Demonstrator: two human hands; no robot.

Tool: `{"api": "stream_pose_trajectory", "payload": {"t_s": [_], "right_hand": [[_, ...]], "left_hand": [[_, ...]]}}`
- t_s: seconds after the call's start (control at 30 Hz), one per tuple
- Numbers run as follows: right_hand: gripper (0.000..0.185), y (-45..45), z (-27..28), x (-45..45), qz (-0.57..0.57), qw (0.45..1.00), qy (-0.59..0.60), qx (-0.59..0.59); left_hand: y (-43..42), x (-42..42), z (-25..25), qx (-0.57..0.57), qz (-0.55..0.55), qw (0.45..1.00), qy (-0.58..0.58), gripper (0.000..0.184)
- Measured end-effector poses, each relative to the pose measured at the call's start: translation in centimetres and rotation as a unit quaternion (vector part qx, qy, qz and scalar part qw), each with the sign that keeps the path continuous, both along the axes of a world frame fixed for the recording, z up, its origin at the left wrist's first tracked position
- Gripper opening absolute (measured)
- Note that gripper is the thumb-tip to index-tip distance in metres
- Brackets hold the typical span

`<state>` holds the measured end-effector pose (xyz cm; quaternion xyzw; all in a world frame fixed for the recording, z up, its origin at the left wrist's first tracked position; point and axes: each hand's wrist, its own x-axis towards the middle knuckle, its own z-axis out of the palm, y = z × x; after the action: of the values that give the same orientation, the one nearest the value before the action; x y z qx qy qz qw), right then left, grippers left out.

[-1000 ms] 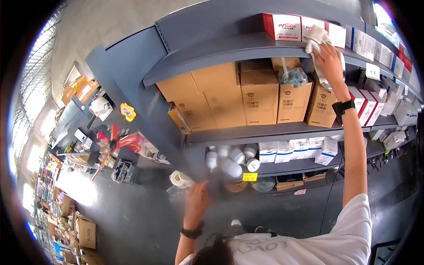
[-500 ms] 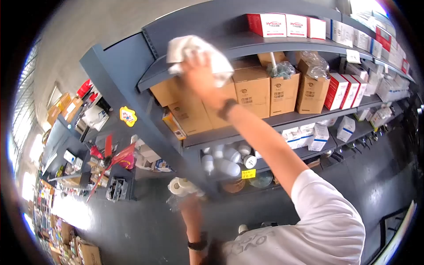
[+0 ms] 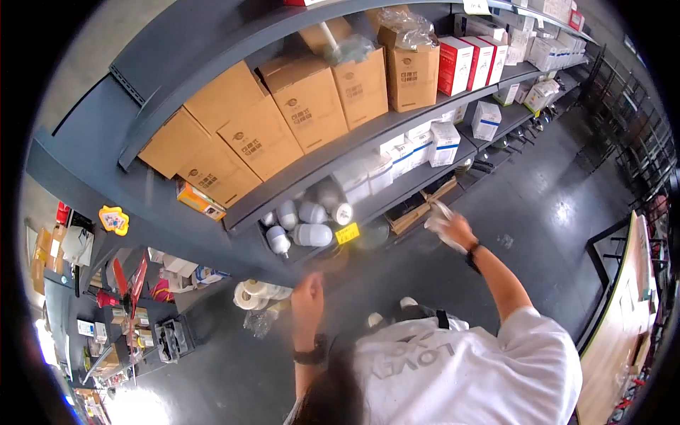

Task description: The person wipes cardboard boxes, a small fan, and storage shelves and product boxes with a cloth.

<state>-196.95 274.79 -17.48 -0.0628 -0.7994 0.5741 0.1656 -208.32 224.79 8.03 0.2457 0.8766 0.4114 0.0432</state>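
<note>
Out over the floor, in front of the lower shelf, my right hand (image 3: 457,231) is closed on a white cloth (image 3: 440,221) that hangs clear of the shelves. My left hand (image 3: 307,303) is curled into a loose fist near the shelf's end post, and nothing sticks out of it. Both wrists wear dark bands. Close by on the lower shelf lie several white light bulbs (image 3: 312,234) with a yellow label (image 3: 347,233) in front. White rolls (image 3: 256,293) stand on the floor left of my left hand.
Cardboard boxes (image 3: 258,138) line the middle shelf, with red-and-white boxes (image 3: 455,65) farther right. White-and-blue boxes (image 3: 445,144) sit below. A grey post (image 3: 156,219) bears a yellow sticker (image 3: 114,220). A wooden panel (image 3: 615,340) stands at right; a red fan-like blade (image 3: 129,280) at left.
My right hand has come down from the upper shelf edge with the cloth, moving right and out over the floor. My view has shifted right and downward. The left hand stays low.
</note>
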Motion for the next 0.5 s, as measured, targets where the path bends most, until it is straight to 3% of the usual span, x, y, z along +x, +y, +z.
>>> {"api": "stream_pose_trajectory", "payload": {"t_s": [0.03, 0.07, 0.1, 0.13, 0.17, 0.2, 0.23, 0.3, 0.33, 0.37, 0.4, 0.5], "right_hand": [[0.023, 4.8, -4.3, 7.6, -0.028, 0.966, -0.025, 0.256], [0.023, 9.2, -8.1, 14.9, -0.064, 0.892, -0.025, 0.447], [0.024, 10.6, -6.8, 21.0, -0.18, 0.936, -0.146, 0.265], [0.027, 12.0, -5.5, 27.1, -0.378, 0.908, -0.13, -0.13], [0.031, 13.3, -4.1, 33.2, -0.548, 0.767, -0.033, -0.333], [0.042, 13.1, -1.5, 35.8, -0.601, 0.774, 0.044, -0.196], [0.041, 14.0, -0.3, 38.5, -0.646, 0.755, -0.031, -0.111], [0.04, 16.0, 1.0, 43.1, -0.65, 0.66, -0.371, 0.069], [0.041, 16.7, 1.7, 44.1, -0.642, 0.64, -0.414, 0.088], [0.029, 17.4, 3.3, 43.5, -0.662, 0.677, -0.322, 0.025], [0.044, 19.2, 2.9, 43.1, -0.671, 0.681, -0.275, 0.099], [0.042, 24.0, 6.6, 35.4, -0.634, 0.77, -0.069, 0.032]], "left_hand": [[-0.2, -0.9, -1.6, 0.008, -0.026, 0.998, 0.048, 0.016], [-0.1, -1.4, -1.7, 0.009, -0.029, 0.999, 0.039, 0.016], [0.0, -1.8, -1.8, 0.009, -0.031, 0.999, 0.029, 0.016], [0.2, -1.9, -1.9, 0.007, -0.033, 0.999, 0.018, 0.016], [0.8, -2.0, -1.1, 0.0, -0.036, 0.999, 0.021, 0.016], [1.6, -2.3, -1.0, 0.007, -0.038, 0.999, 0.026, 0.016], [2.4, -2.4, -0.8, 0.011, -0.04, 0.999, 0.03, 0.016], [3.5, -2.8, -0.1, 0.008, -0.049, 0.998, 0.037, 0.016], [4.3, -3.0, 0.2, 0.007, -0.053, 0.998, 0.04, 0.016], [5.4, -3.2, 0.5, 0.009, -0.055, 0.997, 0.045, 0.016], [6.6, -3.5, 0.9, 0.012, -0.056, 0.997, 0.049, 0.017], [10.1, -4.0, 3.2, 0.009, -0.06, 0.993, 0.098, 0.014]]}}
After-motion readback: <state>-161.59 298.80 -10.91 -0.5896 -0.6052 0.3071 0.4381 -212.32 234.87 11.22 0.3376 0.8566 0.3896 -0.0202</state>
